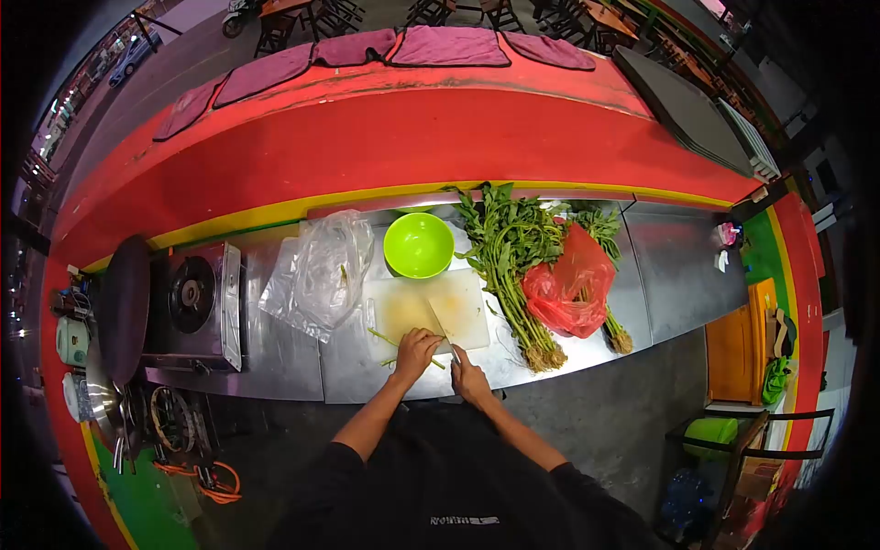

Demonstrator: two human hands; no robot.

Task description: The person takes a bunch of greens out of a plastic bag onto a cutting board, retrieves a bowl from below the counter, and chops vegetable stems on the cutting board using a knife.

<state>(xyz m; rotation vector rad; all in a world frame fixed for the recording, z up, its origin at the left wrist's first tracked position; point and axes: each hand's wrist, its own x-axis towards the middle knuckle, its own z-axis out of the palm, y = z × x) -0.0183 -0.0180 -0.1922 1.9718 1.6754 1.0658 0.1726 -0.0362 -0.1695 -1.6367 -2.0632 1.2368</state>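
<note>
My right hand (470, 379) is closed round the handle of a knife (438, 320), whose blade slants up and left over the cutting board (385, 295). Close beside the blade, my left hand (418, 353) has its fingers curled down on thin green stems (433, 361). Ends of these stems stick out on both sides of the fingers, at the board's near edge. Just behind the board stands a bright green bowl (419, 245). To the right lie leafy greens (513, 240) with long stalks and roots, partly under a red plastic bag (577, 289).
A clear plastic bag (323, 270) lies left of the board on the metal counter (284, 362). Farther left is a gas stove (194, 298) beside a large dark pan (124, 307). A red wall (412, 137) with purple cloths (449, 46) runs along the back.
</note>
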